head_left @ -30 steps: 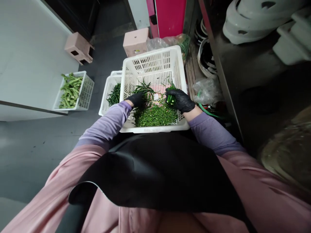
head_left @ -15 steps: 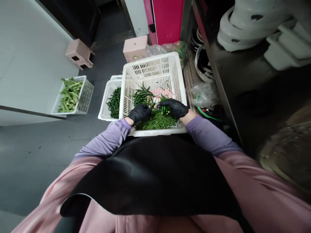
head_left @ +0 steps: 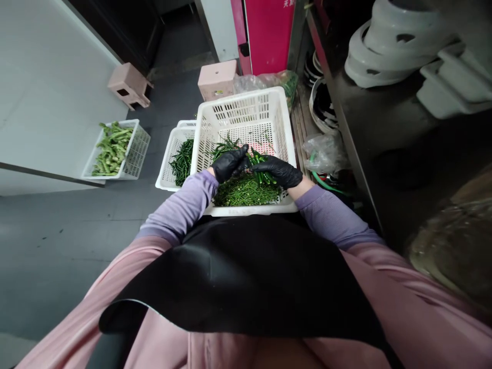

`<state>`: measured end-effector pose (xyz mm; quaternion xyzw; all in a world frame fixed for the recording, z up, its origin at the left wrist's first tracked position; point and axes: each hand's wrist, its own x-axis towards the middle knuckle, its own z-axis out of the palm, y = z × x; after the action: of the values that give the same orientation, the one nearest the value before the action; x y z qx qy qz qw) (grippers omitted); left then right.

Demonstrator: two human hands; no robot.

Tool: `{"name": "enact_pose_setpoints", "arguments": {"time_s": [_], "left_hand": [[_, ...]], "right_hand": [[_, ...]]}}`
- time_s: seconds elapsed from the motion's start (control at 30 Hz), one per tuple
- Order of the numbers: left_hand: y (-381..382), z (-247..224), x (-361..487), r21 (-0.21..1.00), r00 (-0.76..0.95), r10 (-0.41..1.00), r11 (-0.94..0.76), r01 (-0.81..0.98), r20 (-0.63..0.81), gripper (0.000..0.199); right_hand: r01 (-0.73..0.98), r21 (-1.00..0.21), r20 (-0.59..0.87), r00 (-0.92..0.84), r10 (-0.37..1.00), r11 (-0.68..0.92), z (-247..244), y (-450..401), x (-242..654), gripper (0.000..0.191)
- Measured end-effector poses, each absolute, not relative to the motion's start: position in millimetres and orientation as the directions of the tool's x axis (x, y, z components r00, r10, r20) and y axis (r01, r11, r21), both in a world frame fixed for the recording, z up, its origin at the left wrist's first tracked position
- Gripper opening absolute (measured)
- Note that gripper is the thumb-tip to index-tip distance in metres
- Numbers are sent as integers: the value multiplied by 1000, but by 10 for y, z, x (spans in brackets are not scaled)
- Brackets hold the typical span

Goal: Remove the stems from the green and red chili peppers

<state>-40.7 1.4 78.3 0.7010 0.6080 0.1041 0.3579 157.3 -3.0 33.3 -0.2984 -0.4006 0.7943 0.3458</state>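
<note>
Green chilies (head_left: 264, 177) sit bunched in the right grip (head_left: 282, 172), black-gloved fingers curled round them, tips angled forward. Bunch is over the big white basket (head_left: 246, 210), inside its rim. Left grip (head_left: 229, 164), also gloved, is just left of the bunch, fingers drawn together with only a narrow gap at most; can't make out whether it has anything, the glove hides it.

Directly below and on the near side of both grips: heap of thin green stems (head_left: 248, 193) on the basket floor. Just beyond the left grip: loose chilies (head_left: 226, 145) in the same basket, partly hidden by the glove.

Further left of the left grip: smaller white basket (head_left: 164, 169) with dark green chilies (head_left: 183, 160). Well apart, far left: white crate (head_left: 141, 154) of pale green vegetables (head_left: 113, 148). Beyond the grips, past the big basket: pink stool (head_left: 217, 77). Right of the right grip, outside the basket: clear plastic bag (head_left: 326, 154).
</note>
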Motion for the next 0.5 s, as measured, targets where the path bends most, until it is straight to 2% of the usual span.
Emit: {"name": "enact_pose_setpoints", "arguments": {"time_s": [0.07, 0.13, 0.2, 0.27, 0.37, 0.5], "left_hand": [[124, 745, -403, 625, 248, 920, -5, 780, -302, 69], [207, 695, -400, 561, 227, 945, -59, 826, -234, 54], [262, 653, -424, 534, 186, 961, -50, 844, -205, 49], [289, 626, -470, 611, 181, 952, 8, 792, -248, 52], [287, 574, -504, 756, 270, 911, 66, 652, -313, 56], [277, 412, -395, 855, 253, 941, 66, 514, -225, 44]], "right_hand": [[-247, -852, -252, -580, 775, -462, 346, -35, 1590, 20], [-175, -835, -341, -579, 740, -522, 321, -27, 1607, 19], [-146, -815, -391, -577, 718, -561, 283, -10, 1619, 20], [-176, -810, -374, -580, 724, -559, 257, 13, 1630, 19], [-197, -821, -337, -591, 733, -536, 252, 59, 1653, 15], [-159, -846, -343, -570, 747, -509, 245, 114, 1671, 14]]}}
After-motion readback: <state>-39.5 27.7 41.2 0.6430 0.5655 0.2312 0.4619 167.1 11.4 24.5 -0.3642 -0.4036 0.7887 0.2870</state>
